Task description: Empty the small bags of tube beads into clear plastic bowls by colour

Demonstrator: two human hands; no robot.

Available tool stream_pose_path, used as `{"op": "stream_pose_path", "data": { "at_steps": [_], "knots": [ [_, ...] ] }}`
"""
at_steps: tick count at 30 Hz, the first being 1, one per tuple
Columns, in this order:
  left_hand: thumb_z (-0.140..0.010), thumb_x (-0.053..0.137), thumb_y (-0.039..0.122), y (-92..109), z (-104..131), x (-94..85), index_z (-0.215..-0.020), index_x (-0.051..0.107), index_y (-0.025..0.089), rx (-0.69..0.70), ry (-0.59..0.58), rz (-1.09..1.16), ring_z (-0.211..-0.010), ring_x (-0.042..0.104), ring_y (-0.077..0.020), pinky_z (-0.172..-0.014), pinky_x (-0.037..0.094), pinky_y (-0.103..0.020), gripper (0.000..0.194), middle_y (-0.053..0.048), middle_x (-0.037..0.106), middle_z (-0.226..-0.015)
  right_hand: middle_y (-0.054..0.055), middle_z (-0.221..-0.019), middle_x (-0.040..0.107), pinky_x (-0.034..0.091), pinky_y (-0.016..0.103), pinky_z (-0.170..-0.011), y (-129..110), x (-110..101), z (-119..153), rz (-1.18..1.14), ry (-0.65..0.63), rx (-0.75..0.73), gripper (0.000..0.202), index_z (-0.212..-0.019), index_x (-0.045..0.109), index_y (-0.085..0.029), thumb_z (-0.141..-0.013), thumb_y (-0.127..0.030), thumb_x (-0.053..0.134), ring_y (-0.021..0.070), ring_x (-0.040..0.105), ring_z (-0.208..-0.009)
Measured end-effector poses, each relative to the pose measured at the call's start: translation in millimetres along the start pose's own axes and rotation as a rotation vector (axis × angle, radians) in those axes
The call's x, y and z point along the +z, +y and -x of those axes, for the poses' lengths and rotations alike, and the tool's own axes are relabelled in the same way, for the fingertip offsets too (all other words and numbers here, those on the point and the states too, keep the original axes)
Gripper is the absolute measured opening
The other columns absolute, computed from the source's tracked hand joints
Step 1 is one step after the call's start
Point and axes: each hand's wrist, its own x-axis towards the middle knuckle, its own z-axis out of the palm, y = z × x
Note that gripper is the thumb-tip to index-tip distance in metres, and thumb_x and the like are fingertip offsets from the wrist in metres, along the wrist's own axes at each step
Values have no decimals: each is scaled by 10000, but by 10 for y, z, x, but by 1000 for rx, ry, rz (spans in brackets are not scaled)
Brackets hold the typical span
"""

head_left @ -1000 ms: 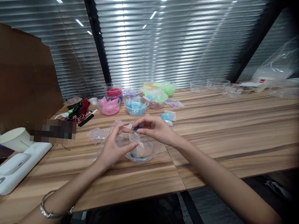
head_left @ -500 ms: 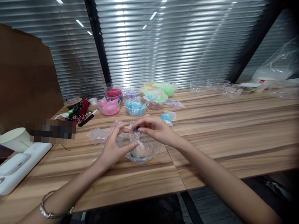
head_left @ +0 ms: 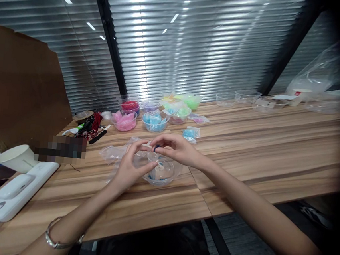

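My left hand (head_left: pixel 133 162) is curved around a small clear plastic bag or cup (head_left: pixel 152 156), thumb and fingers on either side of it. Between the fingertips of my right hand (head_left: pixel 172 147) is a small dark blue piece (head_left: pixel 156 148), held just above the clear item. Beneath both hands a clear round bowl (head_left: pixel 168 178) rests on the table, with a few blue bits at its bottom. Crumpled clear plastic (head_left: pixel 111 154) lies left of the bowl.
Clear bowls with pink (head_left: pixel 124 121), light blue (head_left: pixel 154 122), red and green contents stand behind my hands. A light blue packet (head_left: pixel 191 134) lies nearby. Left are a paper cup (head_left: pixel 16 158), a white power strip (head_left: pixel 19 193) and red-black cords (head_left: pixel 93 124). Clear containers (head_left: pixel 248 96) line the back right.
The dark blue piece in my right fingertips has turned and shows more clearly. My right hand has shifted very slightly; my left hand stays where it was.
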Motion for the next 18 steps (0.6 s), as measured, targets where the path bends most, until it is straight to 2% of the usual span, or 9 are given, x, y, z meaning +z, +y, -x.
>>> {"op": "stream_pose_path", "data": {
  "at_steps": [10,18],
  "knots": [
    [-746,761,379,-1,-10,1,-1271,454,257,0,4,10,-1133,566,-266,-1046,372,-487,621,-87,627,-1143,21,-936,669,483,280,-761,13,4,9,60,21,24,127,-953,674,-198,-852,-274,658,143,607,-845],
    [-738,765,379,6,-4,2,-1253,485,258,-3,9,18,-1149,559,-265,-1033,405,-457,599,-99,574,-1262,37,-1042,726,514,342,-885,46,15,22,21,11,20,178,-1024,723,-230,-879,-262,625,190,665,-992]
  ]
}}
